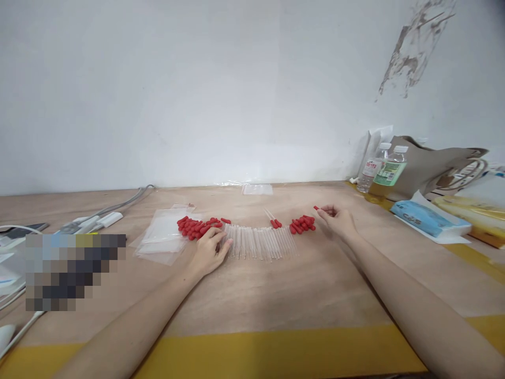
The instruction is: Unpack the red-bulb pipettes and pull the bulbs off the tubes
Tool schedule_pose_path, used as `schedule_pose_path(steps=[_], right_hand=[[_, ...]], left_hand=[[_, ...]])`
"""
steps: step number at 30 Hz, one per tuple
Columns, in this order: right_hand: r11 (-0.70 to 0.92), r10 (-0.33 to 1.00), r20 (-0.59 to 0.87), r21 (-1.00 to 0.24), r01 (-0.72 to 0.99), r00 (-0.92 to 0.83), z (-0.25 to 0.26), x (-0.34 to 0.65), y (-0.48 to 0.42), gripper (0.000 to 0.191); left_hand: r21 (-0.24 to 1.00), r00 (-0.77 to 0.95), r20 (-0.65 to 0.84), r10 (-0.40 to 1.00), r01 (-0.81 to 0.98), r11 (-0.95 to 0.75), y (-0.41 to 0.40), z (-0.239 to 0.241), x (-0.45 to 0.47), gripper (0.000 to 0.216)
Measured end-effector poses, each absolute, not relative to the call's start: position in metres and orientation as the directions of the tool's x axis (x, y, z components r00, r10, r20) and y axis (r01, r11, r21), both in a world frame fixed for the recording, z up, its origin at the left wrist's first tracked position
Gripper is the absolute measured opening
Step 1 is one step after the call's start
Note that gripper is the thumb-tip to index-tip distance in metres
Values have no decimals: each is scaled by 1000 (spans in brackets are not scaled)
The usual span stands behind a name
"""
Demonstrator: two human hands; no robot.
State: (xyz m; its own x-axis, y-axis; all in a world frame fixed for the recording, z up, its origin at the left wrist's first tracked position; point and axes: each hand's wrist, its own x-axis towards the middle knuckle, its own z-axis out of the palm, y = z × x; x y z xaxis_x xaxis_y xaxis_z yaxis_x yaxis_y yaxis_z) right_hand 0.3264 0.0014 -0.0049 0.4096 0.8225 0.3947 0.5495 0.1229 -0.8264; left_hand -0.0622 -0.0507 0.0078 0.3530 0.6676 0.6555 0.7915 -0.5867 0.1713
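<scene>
Between the thumb and fingertips of my right hand (334, 217) is a red rubber bulb (316, 208), held just above the table. Beside it lies a small pile of red rubber bulbs (303, 225). My left hand (209, 250) rests at the left end of a row of thin clear tubes (260, 243), its thumb and fingers apart; whether it touches a tube I cannot tell. A larger pile of red bulbs (193, 228) sits just beyond that hand. Two droppers (275, 222), clear tubes with red bulbs on them, lie behind the row.
Clear plastic bags (163, 234) lie at the left, and another flat bag (257, 189) is by the wall. Cables (134, 199) and a blurred patch are at far left. Bottles (389, 176), a grey bag (426, 163) and a blue tissue pack (430, 218) stand at right.
</scene>
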Motion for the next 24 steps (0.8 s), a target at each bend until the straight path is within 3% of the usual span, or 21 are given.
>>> schedule_pose_path(steps=[11,19,24], right_hand=[[129,876,409,-709,693,255,-18,321,12,33],[43,798,486,-637,770,357,4,314,-1,51],[69,878,442,-495,866,182,34,260,-10,28]], left_hand=[[83,401,675,619,793,-604,-54,12,-63,22],[26,375,695,614,840,-542,-60,22,-60,21],[21,398,673,624,833,-553,-58,21,-63,22]])
